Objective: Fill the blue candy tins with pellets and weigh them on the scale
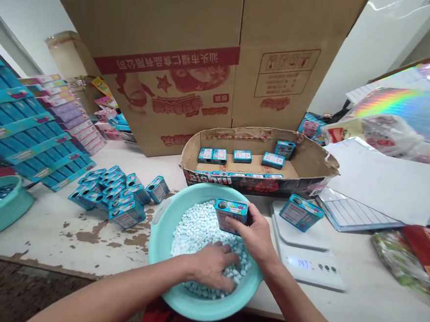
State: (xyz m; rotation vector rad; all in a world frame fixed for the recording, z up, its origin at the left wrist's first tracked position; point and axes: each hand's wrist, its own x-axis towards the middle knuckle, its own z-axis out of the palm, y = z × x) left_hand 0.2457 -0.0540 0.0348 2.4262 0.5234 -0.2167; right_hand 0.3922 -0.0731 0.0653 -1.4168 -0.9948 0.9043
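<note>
My right hand (255, 236) grips a blue tin (231, 214), long axis left-right, holed top upward. My left hand (212, 264) lies in the basin (161, 233) of candies (195, 226), fingertips buried; I cannot tell its grip.

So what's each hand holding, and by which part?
Right hand grips the small blue box by its lower right corner. Left hand rests in the candies; grasp unclear.

The basin (157, 243) of pellets (197, 226) sits at the table's (50, 226) near edge, a held box (231, 215) above it. The scale (310, 264) stands just right, a second box (300, 213) on top; loose boxes (110, 194) lie left, the cardboard tray (313, 166) behind.
</note>
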